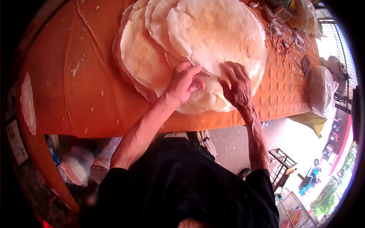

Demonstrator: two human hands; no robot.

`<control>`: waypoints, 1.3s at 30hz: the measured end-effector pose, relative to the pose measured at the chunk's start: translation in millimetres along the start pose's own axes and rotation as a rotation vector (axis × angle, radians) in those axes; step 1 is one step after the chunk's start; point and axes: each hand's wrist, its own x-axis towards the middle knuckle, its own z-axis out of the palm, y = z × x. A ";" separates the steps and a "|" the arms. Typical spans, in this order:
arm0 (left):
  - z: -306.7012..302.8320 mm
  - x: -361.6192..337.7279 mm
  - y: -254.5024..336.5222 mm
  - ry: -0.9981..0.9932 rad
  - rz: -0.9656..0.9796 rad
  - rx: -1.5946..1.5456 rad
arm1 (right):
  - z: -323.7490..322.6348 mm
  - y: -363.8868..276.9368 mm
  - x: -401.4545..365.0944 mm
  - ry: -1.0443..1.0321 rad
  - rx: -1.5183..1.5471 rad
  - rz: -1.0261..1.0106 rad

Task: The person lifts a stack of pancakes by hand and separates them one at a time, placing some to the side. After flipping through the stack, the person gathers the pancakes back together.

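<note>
A pile of large, thin, pale round sheets [213, 30] lies overlapping on an orange cloth-covered table [80, 87]. My left hand [184, 81] rests on the near part of the pile, fingers curled and pinching at the edge of a sheet [146, 57]. My right hand [236, 83] presses fingers-down on the top sheets just beside it. Both hands sit close together at the near rim of the pile.
White crumbs and a torn sheet piece [27, 102] lie on the cloth at left. Small packets and cords [283, 26] and a white bag [321, 89] sit at the table's right end. Plastic bags [74, 169] lie below the table; a street shows at lower right.
</note>
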 end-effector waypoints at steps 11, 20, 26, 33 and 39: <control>1.7 10.4 -0.1 0.018 0.099 0.008 | 7.9 4.6 7.3 -0.014 -0.021 0.005; -5.6 25.8 -10.0 0.014 0.128 -0.187 | 10.6 -2.0 18.7 0.036 0.054 0.016; 22.1 25.4 -0.8 0.146 0.138 -0.003 | 23.2 -12.2 32.8 0.148 0.011 0.049; 18.9 32.2 -2.0 0.159 0.073 -0.067 | -30.3 -5.5 78.9 0.297 -0.136 0.178; 9.6 30.3 -0.3 -0.115 0.086 -0.266 | -161.7 40.9 106.3 0.307 0.660 0.553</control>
